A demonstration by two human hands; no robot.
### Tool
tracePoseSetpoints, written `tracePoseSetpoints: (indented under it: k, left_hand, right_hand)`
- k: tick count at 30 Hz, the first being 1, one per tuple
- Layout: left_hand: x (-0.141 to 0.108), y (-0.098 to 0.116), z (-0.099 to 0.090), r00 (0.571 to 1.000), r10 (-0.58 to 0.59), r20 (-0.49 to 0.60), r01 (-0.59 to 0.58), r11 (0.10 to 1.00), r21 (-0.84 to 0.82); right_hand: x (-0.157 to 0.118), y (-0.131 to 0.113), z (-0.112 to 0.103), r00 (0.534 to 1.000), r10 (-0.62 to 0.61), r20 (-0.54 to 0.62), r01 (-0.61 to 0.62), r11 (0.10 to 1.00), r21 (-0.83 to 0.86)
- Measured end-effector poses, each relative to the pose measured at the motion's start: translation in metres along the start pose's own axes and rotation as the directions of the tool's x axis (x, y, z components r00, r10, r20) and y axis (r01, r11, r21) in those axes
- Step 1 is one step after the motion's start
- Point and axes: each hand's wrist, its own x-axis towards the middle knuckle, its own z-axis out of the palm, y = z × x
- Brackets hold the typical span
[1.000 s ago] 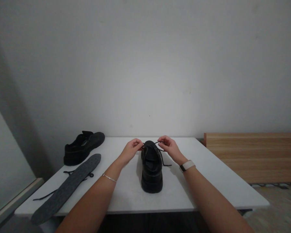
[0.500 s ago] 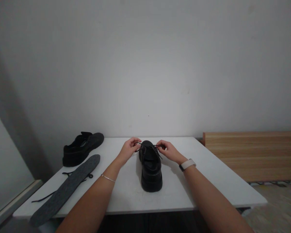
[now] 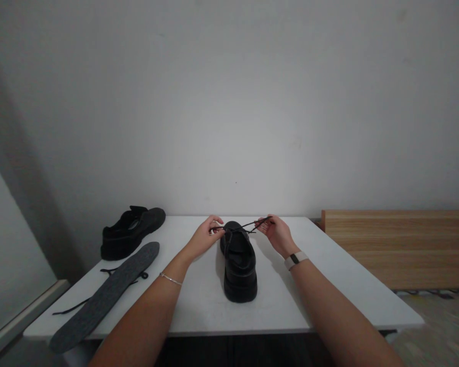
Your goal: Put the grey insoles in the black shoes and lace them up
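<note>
The left hand (image 3: 204,237) and the right hand (image 3: 278,235) are on either side of a black shoe (image 3: 240,288), each pinching part of its thin black lace (image 3: 248,225). The left thumb and fingertips close on the lace just beside the shoe. The right hand, farther out from the shoe, grips its part near the fingertips, with the lace stretched from there to the shoe.

The shoe stands upright on its sole in the middle of a white counter (image 3: 329,285), heel toward the person and toe toward the wall (image 3: 229,112). A thin bracelet (image 3: 171,279) circles the left wrist, and a pale wristband (image 3: 298,260) with a dark face circles the right.

On the person's left, near the back of the counter, sits a second shoe (image 3: 117,245), also black and upright. In front of it lies a grey insole (image 3: 109,293), its near end jutting over the counter's front edge. A loose lace (image 3: 72,309) runs beneath the insole. Beyond the counter's right side is a wood-grain board (image 3: 398,250).
</note>
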Motion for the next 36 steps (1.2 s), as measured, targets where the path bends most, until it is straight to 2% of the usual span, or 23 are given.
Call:
tracePoseSetpoints:
  k: [2, 4, 8, 11, 14, 16, 18, 20, 22, 24, 25, 27, 30, 33, 36]
  left_hand:
    - [0.002, 0.002, -0.001, 0.997, -0.05, -0.059, 0.043, 0.992, -0.115]
    - [0.003, 0.004, -0.003, 0.987, -0.117, -0.109, 0.078, 0.948, -0.308]
    - [0.003, 0.008, -0.01, 0.974, -0.21, -0.082, 0.1, 0.726, -0.68]
    - [0.004, 0.012, -0.016, 0.973, -0.229, -0.036, 0.113, 0.604, -0.789]
    - [0.005, 0.015, -0.022, 0.975, -0.22, -0.021, 0.106, 0.548, -0.83]
    - [0.005, 0.016, -0.022, 0.981, -0.19, -0.028, 0.089, 0.577, -0.812]
    - [0.004, 0.015, -0.019, 0.987, -0.154, -0.049, 0.069, 0.677, -0.733]
    - [0.002, 0.011, -0.012, 0.987, -0.122, -0.108, 0.041, 0.827, -0.561]
    - [0.0, 0.004, -0.005, 0.98, -0.068, -0.185, 0.007, 0.95, -0.313]
    - [-0.001, -0.003, 0.002, 0.969, -0.017, -0.245, -0.011, 0.993, -0.114]
    - [-0.001, -0.007, 0.004, 0.962, -0.005, -0.272, -0.013, 0.998, -0.066]
    - [0.002, -0.012, 0.006, 0.941, -0.037, -0.337, 0.006, 0.996, -0.092]
    - [0.006, -0.014, 0.005, 0.91, -0.175, -0.375, 0.07, 0.958, -0.278]
    - [0.006, -0.008, 0.003, 0.938, -0.25, -0.239, 0.123, 0.886, -0.447]
    - [0.004, -0.002, 0.002, 0.975, -0.215, -0.048, 0.146, 0.793, -0.592]
  right_hand:
    - [0.0, -0.002, -0.001, 1.0, 0.022, 0.005, -0.022, 0.998, 0.064]
    - [0.0, -0.004, -0.003, 0.999, 0.034, 0.01, -0.035, 0.994, 0.104]
    - [-0.002, -0.008, -0.003, 0.999, 0.019, 0.047, -0.025, 0.99, 0.137]
    - [-0.006, -0.013, 0.002, 0.996, -0.028, 0.089, 0.015, 0.99, 0.137]
    - [-0.01, -0.017, 0.005, 0.988, -0.078, 0.137, 0.064, 0.992, 0.107]
    - [-0.012, -0.016, 0.006, 0.979, -0.104, 0.174, 0.094, 0.993, 0.065]
    - [-0.013, -0.014, 0.007, 0.969, -0.121, 0.217, 0.122, 0.992, 0.005]
    - [-0.014, -0.01, 0.007, 0.958, -0.13, 0.257, 0.151, 0.986, -0.065]
    - [-0.013, -0.005, 0.008, 0.947, -0.125, 0.296, 0.175, 0.974, -0.147]
    - [-0.012, 0.0, 0.009, 0.94, -0.107, 0.323, 0.188, 0.955, -0.231]
    - [-0.011, 0.003, 0.009, 0.94, -0.097, 0.327, 0.19, 0.944, -0.269]
    - [-0.01, 0.01, 0.011, 0.946, -0.079, 0.315, 0.187, 0.926, -0.328]
    - [-0.011, 0.017, 0.014, 0.952, -0.06, 0.301, 0.179, 0.905, -0.386]
    - [-0.015, 0.017, 0.016, 0.943, -0.052, 0.328, 0.194, 0.888, -0.416]
    - [-0.019, 0.013, 0.018, 0.934, -0.054, 0.354, 0.215, 0.875, -0.433]
